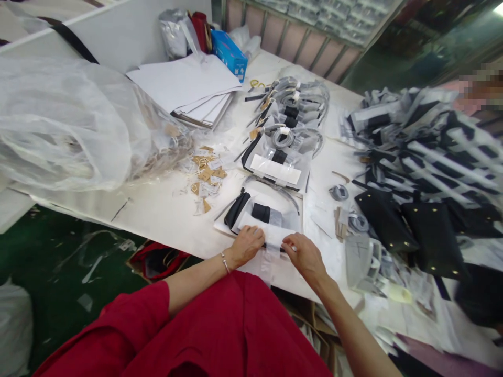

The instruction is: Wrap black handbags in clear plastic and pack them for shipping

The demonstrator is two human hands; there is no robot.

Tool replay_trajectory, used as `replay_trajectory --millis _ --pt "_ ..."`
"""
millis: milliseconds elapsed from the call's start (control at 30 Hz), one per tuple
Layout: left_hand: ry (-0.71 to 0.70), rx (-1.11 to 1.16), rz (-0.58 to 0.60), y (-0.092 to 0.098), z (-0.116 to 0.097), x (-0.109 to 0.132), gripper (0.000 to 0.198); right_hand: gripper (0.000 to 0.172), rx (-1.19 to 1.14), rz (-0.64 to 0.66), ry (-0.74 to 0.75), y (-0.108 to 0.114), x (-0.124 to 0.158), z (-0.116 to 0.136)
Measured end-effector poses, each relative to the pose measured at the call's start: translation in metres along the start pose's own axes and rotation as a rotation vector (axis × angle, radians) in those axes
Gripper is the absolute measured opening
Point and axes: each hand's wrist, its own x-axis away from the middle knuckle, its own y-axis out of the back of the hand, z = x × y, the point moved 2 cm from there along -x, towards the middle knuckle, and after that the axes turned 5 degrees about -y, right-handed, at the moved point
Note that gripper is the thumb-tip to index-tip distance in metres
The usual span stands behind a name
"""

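Note:
In front of me on the white table lies a black handbag point(232, 210), partly covered in white wrapping with a grey strap curved behind it. Along its near edge runs a white paper strip point(273, 233). My left hand point(248, 245) presses on the strip's left part, fingers bent and close together. At the right end my right hand point(304, 255) is closed in a pinch on the wrapping's edge; exactly what lies between its fingertips is partly hidden. A clear plastic piece point(271, 262) hangs below the strip over the table edge.
Behind it stands a row of similar wrapped bags point(277, 159) with coiled straps. Brown tags point(206, 173) lie scattered left of them. Further off are white sheets point(188, 78), a blue box point(230, 52) and a large plastic bag point(66, 125). Black bags point(428, 230) are piled right, beside a tape dispenser point(359, 259).

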Motion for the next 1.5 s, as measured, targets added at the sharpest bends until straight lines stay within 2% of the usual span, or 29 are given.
replay_trajectory --millis 100,267,333,367,433,500,567,600,667,733,800,900,1033,1167,1233,1333,1500 --pt "-0.041 -0.022 -0.001 0.001 0.0 -0.005 0.013 0.016 0.091 -0.108 0.125 -0.028 0.003 0.004" --pt "-0.15 0.052 -0.019 -0.006 0.001 -0.007 0.014 0.019 0.085 -0.226 0.128 -0.074 0.011 0.005" --pt "-0.128 0.126 -0.05 -0.007 0.006 -0.005 0.015 0.02 0.052 -0.266 0.129 -0.081 0.011 0.002" --pt "-0.129 0.153 -0.067 -0.007 0.009 -0.003 0.023 0.02 0.034 -0.277 0.132 -0.082 0.01 0.001" --pt "-0.178 0.174 -0.082 -0.008 0.013 0.0 0.04 0.019 -0.014 -0.295 0.138 -0.08 0.009 -0.001" --pt "-0.239 0.165 -0.071 -0.011 0.015 0.002 0.042 0.019 -0.101 -0.321 0.138 -0.076 0.014 -0.002" --pt "-0.248 0.157 -0.071 -0.017 0.017 0.003 0.036 0.021 -0.232 -0.394 0.066 -0.074 0.028 -0.003" --pt "-0.244 0.159 -0.079 -0.02 0.018 0.003 0.034 0.023 -0.311 -0.448 -0.023 -0.076 0.039 -0.004" --pt "-0.241 0.171 -0.105 -0.024 0.019 0.003 0.032 0.029 -0.482 -0.534 -0.332 -0.089 0.067 -0.009" --pt "-0.246 0.184 -0.133 -0.027 0.02 0.003 0.032 0.036 -0.684 -0.48 -0.687 -0.111 0.096 -0.014" --pt "-0.248 0.185 -0.149 -0.028 0.02 0.003 0.032 0.044 -0.94 -0.324 -0.942 -0.137 0.116 -0.016" --pt "-0.249 0.171 -0.153 -0.027 0.02 0.004 0.033 0.056 -1.272 -0.159 -1.087 -0.163 0.125 -0.015" --pt "-0.258 0.141 -0.165 -0.028 0.021 0.004 0.034 0.063 -1.381 -0.078 -1.144 -0.176 0.116 -0.008" --pt "-0.263 0.127 -0.167 -0.03 0.023 0.004 0.035 0.066 -1.363 -0.306 -1.18 -0.188 0.108 0.001" --pt "-0.27 0.124 -0.159 -0.031 0.023 0.004 0.036 0.063 -1.328 -0.378 -1.179 -0.194 0.105 0.004" --pt "-0.283 0.117 -0.139 -0.03 0.024 0.005 0.04 0.055 -1.336 -0.342 -1.098 -0.195 0.099 0.005" --pt "-0.285 0.1 -0.12 -0.029 0.025 0.006 0.048 0.05 -1.419 -0.222 -1.006 -0.179 0.101 0.005"
